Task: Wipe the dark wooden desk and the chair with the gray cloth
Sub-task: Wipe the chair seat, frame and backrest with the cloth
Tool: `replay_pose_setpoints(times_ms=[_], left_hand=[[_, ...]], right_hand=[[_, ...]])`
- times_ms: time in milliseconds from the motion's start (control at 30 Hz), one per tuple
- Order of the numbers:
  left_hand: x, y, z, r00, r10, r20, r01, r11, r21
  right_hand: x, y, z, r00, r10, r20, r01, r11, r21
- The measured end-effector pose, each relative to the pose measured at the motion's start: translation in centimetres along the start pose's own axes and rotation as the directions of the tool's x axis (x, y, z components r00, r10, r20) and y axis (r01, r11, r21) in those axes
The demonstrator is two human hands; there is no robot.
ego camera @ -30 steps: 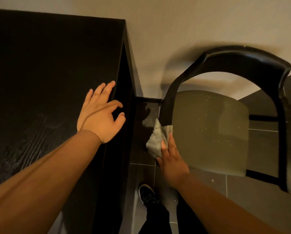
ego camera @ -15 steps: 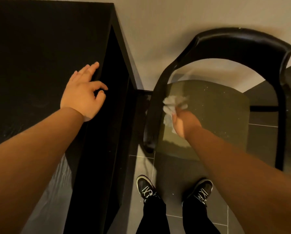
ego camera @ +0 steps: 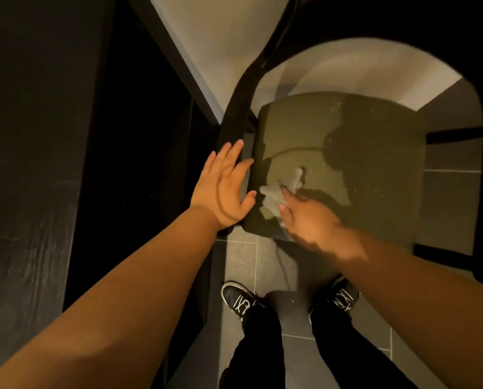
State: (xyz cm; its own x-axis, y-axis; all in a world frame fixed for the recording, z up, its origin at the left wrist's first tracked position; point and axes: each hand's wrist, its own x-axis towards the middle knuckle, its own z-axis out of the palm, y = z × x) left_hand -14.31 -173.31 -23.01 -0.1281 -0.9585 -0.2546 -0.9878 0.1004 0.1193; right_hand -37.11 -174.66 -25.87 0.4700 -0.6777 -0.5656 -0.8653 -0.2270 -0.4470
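Right grip (ego camera: pixel 310 223) holding gray cloth (ego camera: pixel 272 192), seat (ego camera: pixel 347 127) edge

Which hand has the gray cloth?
The right hand, holding the gray cloth on the chair seat; the left hand is open and empty at the seat's edge.

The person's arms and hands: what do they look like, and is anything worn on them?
Both forearms are bare up to the frame's edge, with no sleeve in view. The left hand and right hand show no glove, ring or watch, though the right is blurred. Below are black trousers and black shoes with white markings.
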Motion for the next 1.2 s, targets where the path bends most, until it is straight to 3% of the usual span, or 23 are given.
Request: replay_pose_setpoints(times_ms=[100, 233, 300, 367, 533, 700, 833, 900, 1000, 1067, 1133, 1200], left_hand=[[0.1, 0.0, 1.5, 0.997, 0.012, -0.074, -0.012, 1.000, 0.002], [0.1, 0.1, 1.1, 0.997, -0.003, -0.075, -0.002, 0.999, -0.055], [0.0, 0.3, 1.1, 0.997, -0.023, -0.069, 0.017, 0.995, -0.095], [-0.2, 0.2, 1.3, 0.996, -0.034, -0.082, 0.023, 0.991, -0.134], [0.2, -0.2, 1.6, 0.990, 0.010, -0.141, -0.034, 0.984, -0.173], [0.0, -0.5, 1.3, 0.997, 0.020, -0.081, -0.035, 0.980, -0.196], [0.2, -0.4, 1.1, 0.999, 0.010, -0.051, -0.020, 0.981, -0.193], [0.3, -0.4, 1.0, 0.998, 0.004, -0.058, -0.017, 0.974, -0.224], [0.1, -0.5, 1.1, 0.997, -0.006, -0.074, -0.014, 0.965, -0.264], [0.1, -0.5, 1.2, 0.997, -0.006, -0.076, -0.014, 0.965, -0.261], [0.2, -0.5, 1.3, 0.997, -0.011, -0.078, -0.009, 0.971, -0.239], [0.2, -0.5, 1.4, 0.996, -0.006, -0.087, -0.013, 0.977, -0.213]], right_hand=[[3.9, 0.7, 3.1, 0.997, -0.039, 0.072, 0.040, 0.999, -0.023], [7.0, 1.1, 10.4, 0.996, -0.067, 0.062, 0.080, 0.968, -0.238], [8.2, 0.4, 13.0, 0.999, -0.023, 0.030, 0.031, 0.960, -0.279], [9.5, -0.3, 14.3, 0.997, -0.075, -0.019, 0.065, 0.945, -0.320], [10.5, -0.2, 13.2, 0.964, -0.250, -0.090, 0.210, 0.925, -0.315], [4.5, 1.2, 16.3, 0.955, -0.295, 0.021, 0.283, 0.890, -0.357], [7.2, 2.5, 13.7, 0.929, -0.331, 0.164, 0.369, 0.802, -0.469], [8.7, 2.5, 12.9, 0.916, -0.388, 0.107, 0.392, 0.802, -0.450], [10.6, 1.7, 12.1, 0.946, -0.321, 0.054, 0.309, 0.836, -0.454], [12.2, 1.0, 10.3, 0.978, -0.206, -0.033, 0.172, 0.885, -0.432], [13.0, 0.7, 8.5, 0.992, -0.034, -0.124, -0.005, 0.953, -0.303], [12.2, 0.9, 8.8, 0.992, -0.022, -0.125, -0.013, 0.962, -0.272]])
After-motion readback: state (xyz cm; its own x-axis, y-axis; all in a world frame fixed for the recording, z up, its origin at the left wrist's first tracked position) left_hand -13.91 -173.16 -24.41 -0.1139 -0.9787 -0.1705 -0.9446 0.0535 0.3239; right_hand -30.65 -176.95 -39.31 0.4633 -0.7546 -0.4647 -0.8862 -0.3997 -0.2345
